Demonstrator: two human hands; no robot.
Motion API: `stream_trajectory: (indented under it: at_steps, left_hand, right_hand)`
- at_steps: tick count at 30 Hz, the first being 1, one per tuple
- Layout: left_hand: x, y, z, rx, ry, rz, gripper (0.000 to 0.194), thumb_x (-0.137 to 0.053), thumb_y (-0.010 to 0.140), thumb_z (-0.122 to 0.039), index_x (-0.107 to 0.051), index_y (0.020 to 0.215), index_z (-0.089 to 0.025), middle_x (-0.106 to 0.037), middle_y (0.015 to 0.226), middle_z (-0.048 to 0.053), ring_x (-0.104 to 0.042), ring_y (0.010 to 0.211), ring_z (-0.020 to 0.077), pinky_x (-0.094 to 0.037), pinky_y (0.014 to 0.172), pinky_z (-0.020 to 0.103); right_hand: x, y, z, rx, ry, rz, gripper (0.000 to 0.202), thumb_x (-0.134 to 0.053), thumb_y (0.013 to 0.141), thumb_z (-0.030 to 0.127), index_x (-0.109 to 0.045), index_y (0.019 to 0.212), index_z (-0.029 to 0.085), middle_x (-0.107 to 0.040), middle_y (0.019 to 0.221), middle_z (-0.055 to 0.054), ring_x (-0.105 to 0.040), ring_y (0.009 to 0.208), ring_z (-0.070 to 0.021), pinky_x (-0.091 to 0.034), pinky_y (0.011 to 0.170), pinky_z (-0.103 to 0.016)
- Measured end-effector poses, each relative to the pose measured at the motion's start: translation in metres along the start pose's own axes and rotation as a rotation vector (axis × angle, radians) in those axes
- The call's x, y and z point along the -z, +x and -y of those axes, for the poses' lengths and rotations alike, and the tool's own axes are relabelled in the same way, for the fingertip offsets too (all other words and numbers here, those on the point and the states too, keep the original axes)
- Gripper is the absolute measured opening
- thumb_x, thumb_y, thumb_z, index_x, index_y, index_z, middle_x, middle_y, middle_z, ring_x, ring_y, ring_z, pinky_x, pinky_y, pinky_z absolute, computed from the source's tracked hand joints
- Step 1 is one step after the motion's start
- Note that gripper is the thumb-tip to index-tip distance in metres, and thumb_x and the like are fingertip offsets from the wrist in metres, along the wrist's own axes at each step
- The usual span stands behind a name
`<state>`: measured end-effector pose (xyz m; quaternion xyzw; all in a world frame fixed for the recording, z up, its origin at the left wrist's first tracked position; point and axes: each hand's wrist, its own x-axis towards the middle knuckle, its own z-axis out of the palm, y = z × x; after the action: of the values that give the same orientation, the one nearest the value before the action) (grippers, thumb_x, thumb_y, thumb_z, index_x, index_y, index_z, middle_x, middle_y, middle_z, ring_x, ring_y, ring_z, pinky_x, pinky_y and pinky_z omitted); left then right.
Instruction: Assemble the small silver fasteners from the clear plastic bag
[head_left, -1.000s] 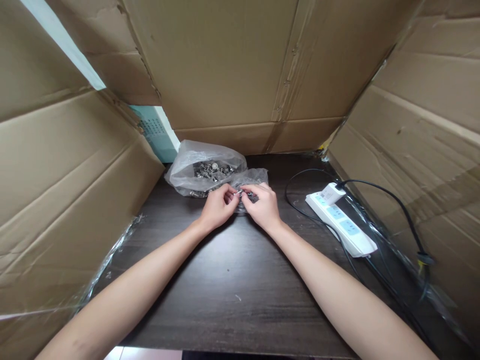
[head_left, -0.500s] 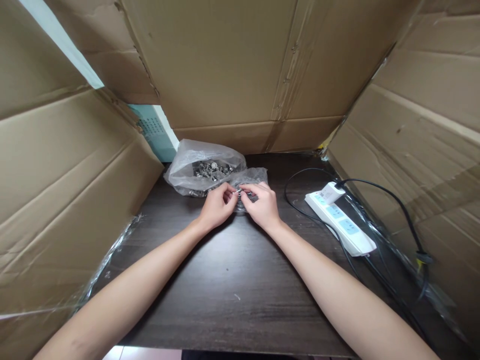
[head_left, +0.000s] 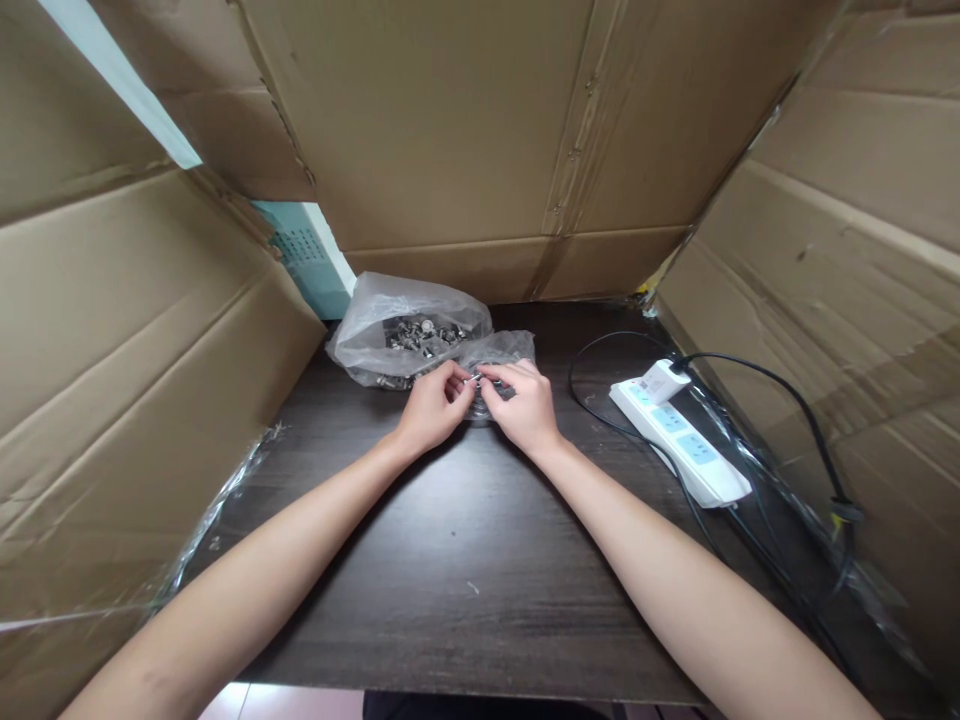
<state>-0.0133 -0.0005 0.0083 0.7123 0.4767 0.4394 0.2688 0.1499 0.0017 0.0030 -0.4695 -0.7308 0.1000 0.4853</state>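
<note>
Fingertips meet in the middle, where my left hand [head_left: 435, 405] and my right hand [head_left: 519, 402] both pinch a small shiny metal piece [head_left: 472, 379]. Its exact kind is too small to make out. Just behind my left hand, a clear plastic bag [head_left: 409, 290] lies with its mouth spread, full of small metal fasteners [head_left: 427, 335]. A second, smaller clear bag [head_left: 506, 347] lies under and behind my right hand, partly hidden by it, with metal parts showing through.
A white power strip [head_left: 686, 440] with a plugged-in adapter [head_left: 660, 383] lies on the right of the dark table [head_left: 450, 600]. Black cables [head_left: 795, 400] loop around it. Cardboard walls [head_left: 450, 130] enclose the left, back and right sides.
Both hands stay in nearly the same place, with a slight shift of the fingers around the small metal piece. The whole view has moved a little.
</note>
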Motion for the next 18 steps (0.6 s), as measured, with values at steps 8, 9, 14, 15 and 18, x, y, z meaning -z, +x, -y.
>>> stream_trajectory:
  at_steps: [8, 9, 14, 15, 18]
  left_hand:
    - [0.0004, 0.0005, 0.0001, 0.003, 0.011, 0.000, 0.014, -0.061, 0.090, -0.032, -0.062, 0.086, -0.019, -0.065, 0.069, 0.001, -0.060, 0.062, 0.0153, -0.046, 0.060, 0.025]
    - [0.0005, 0.0005, 0.0000, 0.002, 0.013, -0.001, 0.014, -0.061, 0.090, -0.032, -0.062, 0.086, -0.019, -0.065, 0.069, 0.001, -0.060, 0.062, 0.0152, -0.046, 0.060, 0.025]
    - [0.0009, 0.0002, -0.0007, 0.002, 0.015, 0.006, 0.015, -0.061, 0.089, -0.032, -0.063, 0.086, -0.018, -0.065, 0.070, 0.001, -0.059, 0.062, 0.0152, -0.046, 0.059, 0.025]
    - [0.0009, 0.0001, -0.0006, 0.002, 0.015, 0.005, 0.015, -0.061, 0.089, -0.032, -0.063, 0.087, -0.018, -0.065, 0.070, 0.001, -0.059, 0.062, 0.0153, -0.046, 0.060, 0.025]
    - [0.0005, 0.0000, 0.0003, 0.002, 0.018, -0.002, 0.014, -0.061, 0.090, -0.032, -0.062, 0.086, -0.019, -0.065, 0.069, 0.001, -0.059, 0.063, 0.0154, -0.046, 0.060, 0.025]
  right_hand:
    - [0.0004, 0.0004, -0.0004, -0.006, -0.009, 0.014, 0.023, -0.062, 0.089, 0.020, -0.082, 0.097, 0.025, -0.081, 0.092, -0.004, -0.068, 0.086, -0.0228, -0.056, 0.085, -0.038]
    - [0.0005, 0.0004, -0.0002, -0.009, -0.009, 0.014, 0.023, -0.062, 0.089, 0.020, -0.082, 0.097, 0.025, -0.081, 0.092, -0.004, -0.068, 0.086, -0.0227, -0.056, 0.085, -0.038]
    - [0.0008, 0.0004, 0.0001, 0.013, 0.000, 0.005, 0.023, -0.061, 0.089, 0.020, -0.083, 0.097, 0.024, -0.080, 0.090, -0.005, -0.068, 0.084, -0.0220, -0.056, 0.083, -0.037]
    - [0.0009, 0.0005, 0.0001, 0.017, 0.001, 0.004, 0.023, -0.062, 0.089, 0.020, -0.083, 0.097, 0.023, -0.080, 0.089, -0.005, -0.068, 0.084, -0.0220, -0.056, 0.083, -0.037]
    - [0.0011, 0.0005, 0.0002, 0.011, -0.004, 0.015, 0.023, -0.062, 0.089, 0.019, -0.082, 0.097, 0.024, -0.080, 0.090, -0.004, -0.068, 0.085, -0.0218, -0.055, 0.083, -0.037]
